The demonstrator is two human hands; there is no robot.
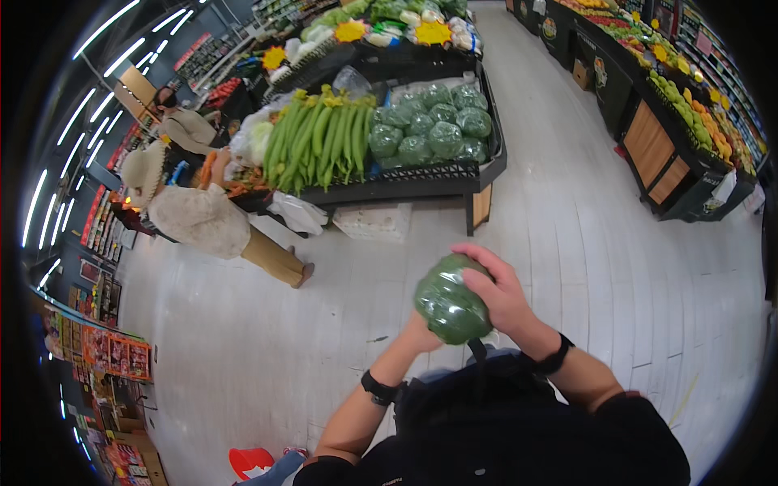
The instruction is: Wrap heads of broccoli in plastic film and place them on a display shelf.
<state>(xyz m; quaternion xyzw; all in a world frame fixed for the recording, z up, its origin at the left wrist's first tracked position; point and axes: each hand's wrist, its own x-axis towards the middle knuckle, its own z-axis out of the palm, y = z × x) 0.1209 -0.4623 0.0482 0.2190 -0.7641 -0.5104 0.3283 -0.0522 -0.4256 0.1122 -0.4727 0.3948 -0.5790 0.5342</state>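
A head of broccoli in clear plastic wrap is held up in front of my body, above the floor. From below and the near left side, my left hand supports it; most of those fingers are hidden behind the broccoli. My right hand grips its top and right side, with fingers curled over the far edge. Ahead stands a black produce stand. On its right part lie several more wrapped broccoli heads, and beside them a row of long green gourds with yellow blossoms.
To the left, a person in a wide hat reaches into the stand; another person is farther back. A white foam box sits under the stand. A fruit stand lines the right. A red bucket is at the lower left.
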